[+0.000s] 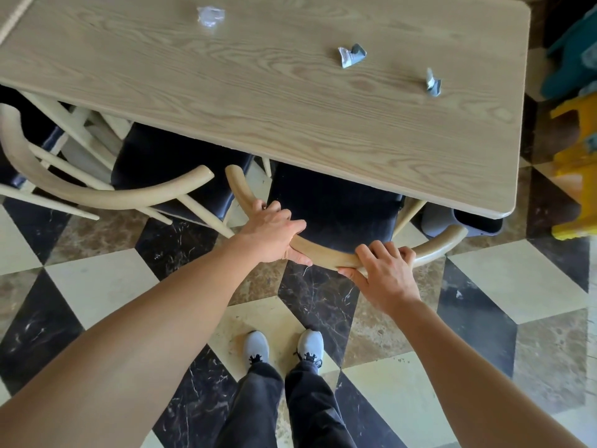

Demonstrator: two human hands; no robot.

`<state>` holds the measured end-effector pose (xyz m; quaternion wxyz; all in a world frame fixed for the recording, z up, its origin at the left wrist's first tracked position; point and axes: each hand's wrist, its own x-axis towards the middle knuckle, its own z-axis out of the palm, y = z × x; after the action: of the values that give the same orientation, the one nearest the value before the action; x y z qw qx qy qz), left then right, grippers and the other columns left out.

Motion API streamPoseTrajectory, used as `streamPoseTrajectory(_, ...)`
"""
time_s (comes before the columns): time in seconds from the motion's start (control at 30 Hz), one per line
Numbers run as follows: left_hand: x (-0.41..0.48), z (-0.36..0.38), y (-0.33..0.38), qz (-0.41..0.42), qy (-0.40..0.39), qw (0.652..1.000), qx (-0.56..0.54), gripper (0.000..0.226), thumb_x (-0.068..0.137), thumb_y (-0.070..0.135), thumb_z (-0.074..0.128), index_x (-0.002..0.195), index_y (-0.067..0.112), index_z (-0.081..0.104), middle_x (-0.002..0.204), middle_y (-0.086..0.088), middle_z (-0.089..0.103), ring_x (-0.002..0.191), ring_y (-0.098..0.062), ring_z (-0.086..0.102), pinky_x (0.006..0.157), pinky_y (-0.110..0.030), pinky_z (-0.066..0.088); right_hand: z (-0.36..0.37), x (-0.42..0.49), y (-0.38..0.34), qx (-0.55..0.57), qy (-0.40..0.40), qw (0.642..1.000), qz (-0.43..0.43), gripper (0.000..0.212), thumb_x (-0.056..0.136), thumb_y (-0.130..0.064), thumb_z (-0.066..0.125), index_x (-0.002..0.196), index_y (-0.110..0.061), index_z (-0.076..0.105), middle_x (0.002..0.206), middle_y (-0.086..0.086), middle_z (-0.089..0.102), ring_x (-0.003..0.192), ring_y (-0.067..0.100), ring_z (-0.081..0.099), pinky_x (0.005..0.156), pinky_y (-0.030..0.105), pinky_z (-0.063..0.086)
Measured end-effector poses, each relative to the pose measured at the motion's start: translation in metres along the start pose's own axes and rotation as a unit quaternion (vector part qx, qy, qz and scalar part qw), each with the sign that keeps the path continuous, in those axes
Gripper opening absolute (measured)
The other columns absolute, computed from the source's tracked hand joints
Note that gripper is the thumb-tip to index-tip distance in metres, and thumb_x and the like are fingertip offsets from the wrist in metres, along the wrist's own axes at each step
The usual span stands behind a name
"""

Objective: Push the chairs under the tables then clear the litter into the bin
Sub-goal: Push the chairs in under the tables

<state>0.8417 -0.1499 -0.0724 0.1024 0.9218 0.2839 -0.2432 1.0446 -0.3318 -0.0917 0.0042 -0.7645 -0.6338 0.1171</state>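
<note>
A chair with a curved pale wooden backrest and a dark seat stands right in front of me, its seat partly under the light wood table. My left hand grips the backrest on its left part. My right hand grips it to the right of the middle. Three bits of litter lie on the tabletop: a clear crumpled wrapper at the far side, a grey-white crumpled wrapper, and a small grey one near the right end.
A second chair of the same kind sits to the left, its seat partly under the table. A grey bin shows under the table's right corner. Yellow and teal objects stand at the right. The floor is checkered marble.
</note>
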Motion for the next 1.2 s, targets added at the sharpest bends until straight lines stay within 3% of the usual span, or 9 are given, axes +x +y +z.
streamPoseTrajectory(0.1, -0.008, -0.011, 0.012, -0.047, -0.026, 0.998, -0.013, 0.081, 0.069, 0.092, 0.040, 0.117, 0.027, 0.049, 0.116, -0.007, 0.051, 0.112, -0.030, 0.039, 0.094, -0.050, 0.029, -0.014, 0.000, -0.010, -0.005, -0.091, 0.995, 0.040, 0.065, 0.088, -0.075, 0.025, 0.117, -0.023, 0.052, 0.107, 0.001, 0.059, 0.106, 0.029, 0.054, 0.102, 0.053, 0.032)
streamPoseTrajectory(0.2, -0.026, -0.014, 0.025, -0.096, 0.013, 0.995, -0.032, 0.081, 0.076, 0.081, 0.053, 0.131, 0.023, 0.046, 0.129, -0.012, 0.045, 0.121, -0.034, 0.038, 0.100, -0.050, 0.032, -0.034, 0.000, -0.030, 0.019, -0.148, 0.982, 0.112, 0.057, 0.096, -0.066, 0.038, 0.131, -0.022, 0.048, 0.127, 0.004, 0.057, 0.126, 0.028, 0.047, 0.114, 0.055, 0.018)
streamPoseTrajectory(0.33, -0.062, -0.009, 0.004, -0.081, 0.084, 0.991, -0.058, 0.053, 0.090, 0.054, 0.058, 0.131, 0.022, 0.046, 0.133, -0.008, 0.047, 0.121, -0.032, 0.042, 0.099, -0.048, 0.038, -0.057, 0.010, -0.067, 0.068, -0.187, 0.970, 0.142, 0.040, 0.100, -0.042, 0.050, 0.133, -0.020, 0.050, 0.127, 0.006, 0.057, 0.120, 0.030, 0.051, 0.106, 0.052, 0.032)
streamPoseTrajectory(0.53, -0.118, -0.010, -0.106, -0.155, 0.126, 0.980, -0.015, 0.046, 0.089, 0.045, 0.064, 0.125, 0.019, 0.051, 0.119, -0.007, 0.054, 0.110, -0.031, 0.050, 0.090, -0.046, 0.044, -0.069, 0.050, -0.178, 0.116, -0.175, 0.972, 0.104, 0.040, 0.096, -0.025, 0.051, 0.134, -0.015, 0.046, 0.122, 0.008, 0.050, 0.110, 0.031, 0.050, 0.096, 0.047, 0.041)
streamPoseTrajectory(0.7, -0.158, 0.005, -0.227, -0.210, 0.081, 0.974, -0.037, 0.064, 0.083, 0.056, 0.068, 0.131, 0.019, 0.047, 0.120, -0.006, 0.052, 0.109, -0.030, 0.052, 0.089, -0.047, 0.047, -0.070, 0.105, -0.285, 0.164, -0.164, 0.972, 0.030, 0.056, 0.094, -0.020, 0.049, 0.147, -0.019, 0.032, 0.148, 0.010, 0.040, 0.132, 0.033, 0.039, 0.109, 0.047, 0.035)
streamPoseTrajectory(0.8, -0.175, 0.023, -0.296, -0.223, 0.050, 0.972, -0.051, 0.073, 0.079, 0.067, 0.066, 0.131, 0.020, 0.047, 0.121, -0.004, 0.052, 0.109, -0.028, 0.053, 0.088, -0.043, 0.048, -0.060, 0.140, -0.347, 0.128, -0.137, 0.982, -0.019, 0.057, 0.096, -0.020, 0.049, 0.149, -0.019, 0.027, 0.150, 0.010, 0.035, 0.135, 0.032, 0.034, 0.113, 0.048, 0.031)
streamPoseTrajectory(0.93, -0.188, 0.058, -0.358, -0.193, 0.046, 0.980, -0.032, 0.074, 0.078, 0.082, 0.043, 0.126, 0.027, 0.054, 0.120, 0.002, 0.060, 0.117, -0.025, 0.051, 0.088, -0.044, 0.051, -0.030, 0.173, -0.407, 0.055, -0.118, 0.987, -0.095, 0.061, 0.097, -0.033, 0.054, 0.150, -0.021, 0.028, 0.148, 0.009, 0.034, 0.136, 0.033, 0.029, 0.117, 0.052, 0.021)
streamPoseTrajectory(1.03, -0.180, 0.076, -0.380, -0.156, 0.081, 0.983, -0.055, 0.088, 0.077, 0.089, 0.020, 0.117, 0.022, 0.061, 0.108, -0.001, 0.066, 0.106, -0.029, 0.053, 0.082, -0.047, 0.054, -0.003, 0.195, -0.424, 0.042, -0.119, 0.987, -0.098, 0.059, 0.097, -0.045, 0.052, 0.146, -0.020, 0.032, 0.144, 0.009, 0.036, 0.132, 0.032, 0.032, 0.117, 0.054, 0.017)
streamPoseTrajectory(1.2, -0.173, 0.088, -0.375, -0.166, 0.134, 0.976, -0.053, 0.069, 0.071, 0.077, 0.051, 0.105, 0.019, 0.067, 0.096, -0.005, 0.063, 0.096, -0.037, 0.050, 0.063, -0.050, 0.052, 0.017, 0.216, -0.410, 0.015, -0.108, 0.989, -0.103, 0.038, 0.103, -0.046, 0.041, 0.131, -0.020, 0.042, 0.119, 0.009, 0.050, 0.111, 0.033, 0.047, 0.112, 0.057, 0.024)
